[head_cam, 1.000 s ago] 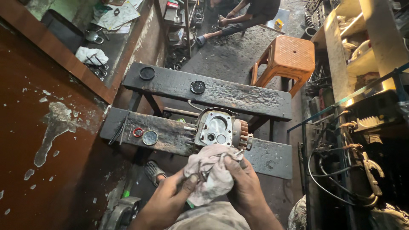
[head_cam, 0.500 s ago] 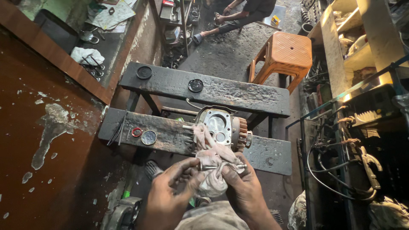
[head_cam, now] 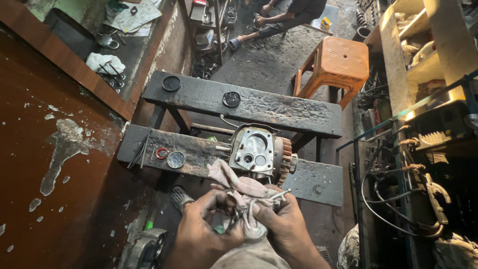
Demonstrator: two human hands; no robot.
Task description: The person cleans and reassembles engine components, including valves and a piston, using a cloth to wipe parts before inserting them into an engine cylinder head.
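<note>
**Small part, loose rag, long drop**

Both hands are closed on a stained rag (head_cam: pixel 238 197) just below the metal motor housing (head_cam: pixel 255 151) on the near plank of the worktop (head_cam: pixel 318 182). The left hand (head_cam: pixel 204 226) pinches the cloth; the right hand (head_cam: pixel 279 224) grips it around a thin metal pin (head_cam: pixel 280 194) that pokes out toward the housing. The pin looks oily and barely caught — a slip in the wiping grip could send it into the dark gap beneath the housing. The rag's free end lies against the housing, so a hard tug might snag there. Left of the housing, a red ring (head_cam: pixel 162 153) and a round cap (head_cam: pixel 176 159) lie loose — a trailing cloth could sweep them off.
</note>
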